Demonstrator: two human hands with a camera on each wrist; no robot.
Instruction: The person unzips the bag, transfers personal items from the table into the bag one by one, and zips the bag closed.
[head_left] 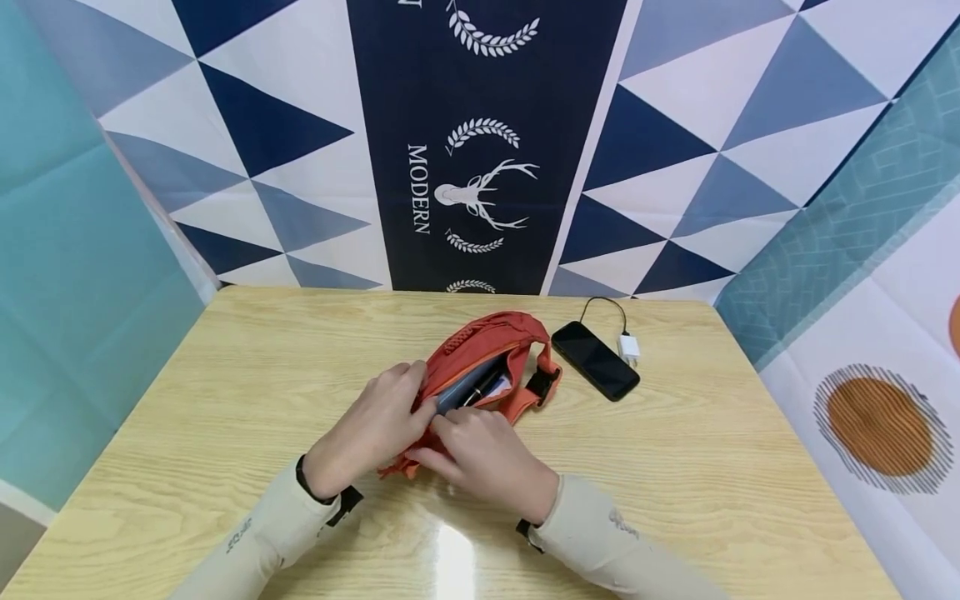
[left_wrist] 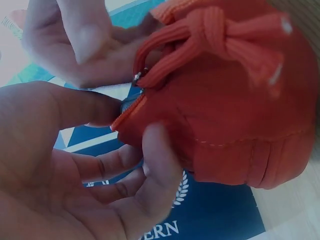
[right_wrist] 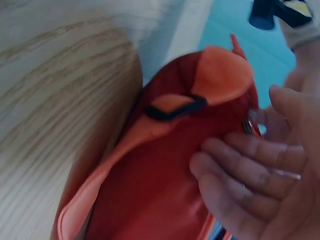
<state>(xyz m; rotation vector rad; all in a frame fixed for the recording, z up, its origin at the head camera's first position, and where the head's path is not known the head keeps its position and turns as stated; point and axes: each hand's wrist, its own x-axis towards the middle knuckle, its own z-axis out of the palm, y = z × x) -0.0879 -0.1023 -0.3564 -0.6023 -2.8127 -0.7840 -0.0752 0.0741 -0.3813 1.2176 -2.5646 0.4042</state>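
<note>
Left hand [head_left: 375, 427], nearest the lens in the left-wrist view, pinches the rim of a red waist pouch [head_left: 483, 333] near one end of its zipped mouth. Right hand [head_left: 480, 454] bears on the near side, fingers bent against the cloth close to a metal zip slider [right_wrist: 248, 128]; whether it pinches anything, I cannot tell. Pouch sits mid-table, toward the back, its mouth gaping. Inside: a blue-grey item [head_left: 452, 397], a black pen [head_left: 483, 383] lying aslant, something white [head_left: 497, 387] beside it. Step in hand, my reading: work at the mouth's edge, by the end nearer the person, with the contents in place. Next move, as I judge it, calls for the left pinch to keep the rim taut and the right fingers to find a sure hold by the slider, clear of the pen. Outward: black buckle [head_left: 542, 383] on the orange strap [head_left: 517, 405] at the pouch's right end; past it, well apart from the hands, a dark phone [head_left: 596, 361], with a black cable [head_left: 611, 301] running to a white charger [head_left: 628, 347]. Pale wood tabletop [head_left: 247, 392] under all.
</note>
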